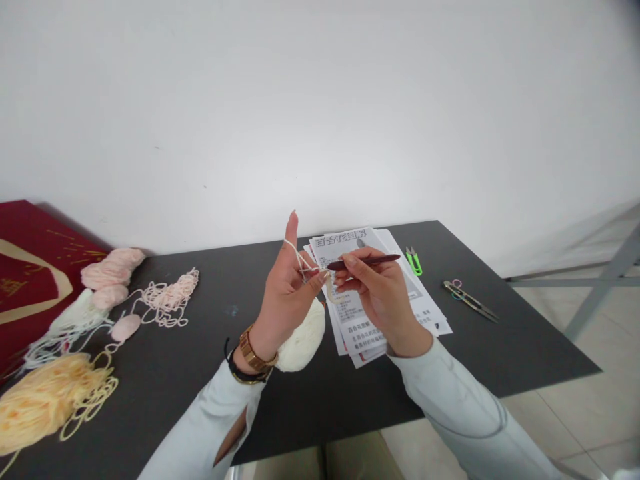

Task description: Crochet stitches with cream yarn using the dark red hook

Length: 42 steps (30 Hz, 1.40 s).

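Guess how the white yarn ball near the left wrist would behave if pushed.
The white yarn ball would probably squash, being wound from soft-looking strands. Its rounded outline suggests it might roll a little across the table.

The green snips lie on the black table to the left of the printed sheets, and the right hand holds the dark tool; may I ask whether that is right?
Not quite: the head view shows the green snips to the right of the printed sheets. They lie on the black table, and the right hand holds the dark tool.

Dark brown hook (381, 259), cream yarn (303, 341)
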Each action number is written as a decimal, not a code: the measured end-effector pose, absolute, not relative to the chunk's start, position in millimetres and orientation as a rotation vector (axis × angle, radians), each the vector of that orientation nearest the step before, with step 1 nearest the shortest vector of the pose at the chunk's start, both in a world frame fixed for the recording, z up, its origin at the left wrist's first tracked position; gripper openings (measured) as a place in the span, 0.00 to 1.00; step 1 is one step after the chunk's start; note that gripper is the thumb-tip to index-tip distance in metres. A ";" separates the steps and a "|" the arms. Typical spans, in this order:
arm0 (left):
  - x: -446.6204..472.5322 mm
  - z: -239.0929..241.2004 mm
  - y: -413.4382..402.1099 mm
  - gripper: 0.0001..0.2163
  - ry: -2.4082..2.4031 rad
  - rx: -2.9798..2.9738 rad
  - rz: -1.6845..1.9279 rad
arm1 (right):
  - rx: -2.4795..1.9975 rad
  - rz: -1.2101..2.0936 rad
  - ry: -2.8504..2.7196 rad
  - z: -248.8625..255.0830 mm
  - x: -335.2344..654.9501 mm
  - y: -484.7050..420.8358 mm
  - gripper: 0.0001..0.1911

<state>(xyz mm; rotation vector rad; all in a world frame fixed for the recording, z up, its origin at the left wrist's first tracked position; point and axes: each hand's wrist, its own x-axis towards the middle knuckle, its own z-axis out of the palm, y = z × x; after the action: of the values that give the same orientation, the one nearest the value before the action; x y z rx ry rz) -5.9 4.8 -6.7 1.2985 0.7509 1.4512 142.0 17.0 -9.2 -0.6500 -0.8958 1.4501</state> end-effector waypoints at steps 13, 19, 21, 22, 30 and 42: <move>3.8 -11.9 2.6 0.47 0.732 1.085 1.632 | -0.596 1.322 -0.876 -13.0 137.1 16.5 0.09; 5.9 -3.7 -0.7 0.47 0.607 0.800 1.562 | -0.533 1.336 -0.867 -18.2 134.5 17.6 0.08; 5.6 -1.2 -0.9 0.49 0.602 0.837 1.562 | -0.540 1.340 -0.878 -17.1 136.3 18.2 0.08; 5.1 -0.1 -0.9 0.49 0.595 0.862 1.552 | -0.541 1.349 -0.880 -16.4 137.3 18.5 0.08; -2.6 8.1 -2.7 0.49 0.508 0.958 1.444 | -0.555 1.358 -0.925 -9.3 142.7 15.5 0.09; -6.4 12.3 -6.0 0.48 0.562 1.076 1.437 | -0.582 1.408 -0.914 -1.8 150.4 13.6 0.11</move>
<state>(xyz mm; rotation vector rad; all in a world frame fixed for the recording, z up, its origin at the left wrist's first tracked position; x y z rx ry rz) -6.4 -6.0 12.3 1.0763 0.5621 1.4374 150.4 13.6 -1.8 -0.5819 -0.9138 1.4079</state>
